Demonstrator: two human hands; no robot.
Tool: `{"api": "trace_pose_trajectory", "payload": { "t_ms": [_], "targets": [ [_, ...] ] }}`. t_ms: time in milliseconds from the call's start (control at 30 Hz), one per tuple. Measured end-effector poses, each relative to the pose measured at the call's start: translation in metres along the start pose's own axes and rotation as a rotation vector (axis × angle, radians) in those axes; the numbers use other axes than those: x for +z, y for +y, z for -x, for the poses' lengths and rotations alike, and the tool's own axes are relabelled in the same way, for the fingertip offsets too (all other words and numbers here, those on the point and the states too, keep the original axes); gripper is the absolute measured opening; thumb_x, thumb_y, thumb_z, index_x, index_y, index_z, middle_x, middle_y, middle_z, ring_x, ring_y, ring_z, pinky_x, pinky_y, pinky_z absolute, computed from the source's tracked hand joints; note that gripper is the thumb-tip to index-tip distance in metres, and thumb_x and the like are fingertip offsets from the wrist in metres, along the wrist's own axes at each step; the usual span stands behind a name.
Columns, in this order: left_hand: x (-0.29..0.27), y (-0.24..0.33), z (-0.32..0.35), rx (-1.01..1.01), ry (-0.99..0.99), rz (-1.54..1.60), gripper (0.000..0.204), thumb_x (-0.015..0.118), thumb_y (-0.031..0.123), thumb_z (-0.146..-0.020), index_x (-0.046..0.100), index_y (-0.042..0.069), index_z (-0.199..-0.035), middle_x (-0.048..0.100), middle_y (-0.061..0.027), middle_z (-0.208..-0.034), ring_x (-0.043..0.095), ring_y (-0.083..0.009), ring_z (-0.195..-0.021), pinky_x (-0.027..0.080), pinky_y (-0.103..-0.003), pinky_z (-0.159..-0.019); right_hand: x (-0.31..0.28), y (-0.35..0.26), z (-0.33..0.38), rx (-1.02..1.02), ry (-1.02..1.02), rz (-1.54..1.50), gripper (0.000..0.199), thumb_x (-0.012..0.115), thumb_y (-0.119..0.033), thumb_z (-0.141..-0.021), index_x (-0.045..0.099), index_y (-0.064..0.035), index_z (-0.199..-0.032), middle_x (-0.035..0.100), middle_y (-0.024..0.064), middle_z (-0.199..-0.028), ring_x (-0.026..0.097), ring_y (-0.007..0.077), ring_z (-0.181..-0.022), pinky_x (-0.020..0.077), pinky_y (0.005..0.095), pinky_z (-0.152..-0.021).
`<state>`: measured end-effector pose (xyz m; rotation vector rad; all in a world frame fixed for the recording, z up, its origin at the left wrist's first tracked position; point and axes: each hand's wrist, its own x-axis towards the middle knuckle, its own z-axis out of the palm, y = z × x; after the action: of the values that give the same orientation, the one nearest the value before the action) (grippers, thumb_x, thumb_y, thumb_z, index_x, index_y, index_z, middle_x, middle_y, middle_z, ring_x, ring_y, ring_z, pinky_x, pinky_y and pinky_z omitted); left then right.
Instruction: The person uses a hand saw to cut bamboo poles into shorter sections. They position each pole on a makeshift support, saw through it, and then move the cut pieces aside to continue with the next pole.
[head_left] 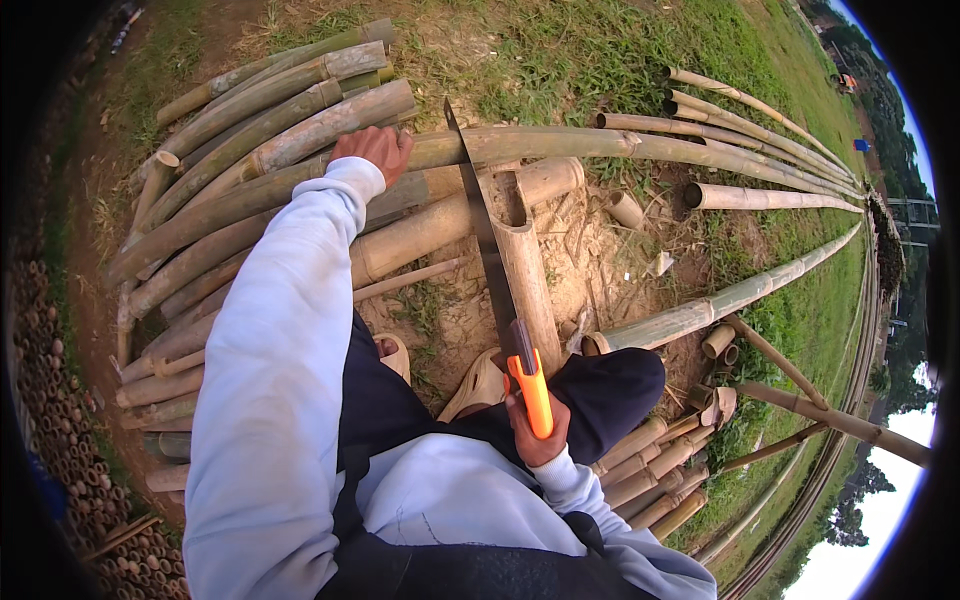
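Note:
A long bamboo pole (pixel 560 143) runs across in front of me from left to right. My left hand (pixel 376 151) is wrapped over it, left of the saw. In my right hand (pixel 537 428) is the orange handle of a handsaw (pixel 488 245), held low near my right knee. The saw's long dark blade points away from me and crosses the pole near its tip. I cannot tell how deep any cut there is. Below the pole, a thick bamboo piece (pixel 455 232) and a notched upright bamboo post (pixel 527 280) stand between my hands.
Cut bamboo lengths (pixel 300 120) are stacked at the left. More long poles (pixel 760 197) lie on the grass at the right. A green pole (pixel 700 312) slants away beside my right knee, with short bamboo pieces (pixel 640 470) below. Sawdust (pixel 600 250) covers the ground ahead.

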<state>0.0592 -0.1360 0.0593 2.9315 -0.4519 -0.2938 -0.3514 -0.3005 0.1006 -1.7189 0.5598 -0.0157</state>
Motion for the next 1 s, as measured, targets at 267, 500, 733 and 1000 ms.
{"api": "trace_pose_trajectory", "payload": {
  "t_ms": [267, 500, 733, 1000],
  "targets": [
    [-0.001, 0.01, -0.009, 0.026, 0.023, 0.028, 0.057, 0.036, 0.04, -0.102, 0.076, 0.001, -0.091, 0.072, -0.026, -0.095, 0.071, -0.0448, -0.091, 0.055, -0.052, -0.089, 0.058, -0.034, -0.207, -0.276, 0.019, 0.091, 0.017, 0.069, -0.011, -0.093, 0.065, 0.0051, -0.093, 0.062, 0.0095, -0.068, 0.054, 0.0138, -0.062, 0.0463, 0.0336, -0.06],
    [-0.001, 0.001, -0.004, 0.009, -0.006, -0.015, 0.057, 0.035, 0.039, -0.102, 0.076, 0.001, -0.091, 0.072, -0.0263, -0.095, 0.071, -0.0442, -0.089, 0.056, -0.052, -0.088, 0.012, 0.005, -0.068, -0.015, -0.057, 0.022, 0.02, 0.07, -0.008, -0.094, 0.069, 0.0048, -0.11, 0.068, 0.0066, -0.083, 0.062, 0.01, -0.076, 0.0511, 0.0278, -0.071],
    [-0.003, 0.004, -0.001, 0.013, -0.022, -0.004, 0.056, 0.036, 0.04, -0.102, 0.076, 0.002, -0.093, 0.073, -0.0251, -0.094, 0.071, -0.0435, -0.09, 0.055, -0.051, -0.089, 0.027, 0.015, -0.111, -0.113, 0.006, 0.032, 0.019, 0.071, -0.007, -0.091, 0.07, 0.0055, -0.105, 0.07, 0.0115, -0.081, 0.068, 0.0158, -0.077, 0.0526, 0.031, -0.071],
    [-0.007, 0.004, -0.01, 0.003, 0.011, -0.017, 0.057, 0.036, 0.041, -0.102, 0.077, 0.003, -0.091, 0.073, -0.0245, -0.095, 0.071, -0.044, -0.091, 0.054, -0.052, -0.092, 0.051, -0.002, -0.136, -0.27, 0.053, -0.054, 0.014, 0.071, -0.009, -0.092, 0.064, 0.0035, -0.092, 0.061, 0.0086, -0.07, 0.054, 0.0149, -0.06, 0.0471, 0.0329, -0.06]
  ]
}}
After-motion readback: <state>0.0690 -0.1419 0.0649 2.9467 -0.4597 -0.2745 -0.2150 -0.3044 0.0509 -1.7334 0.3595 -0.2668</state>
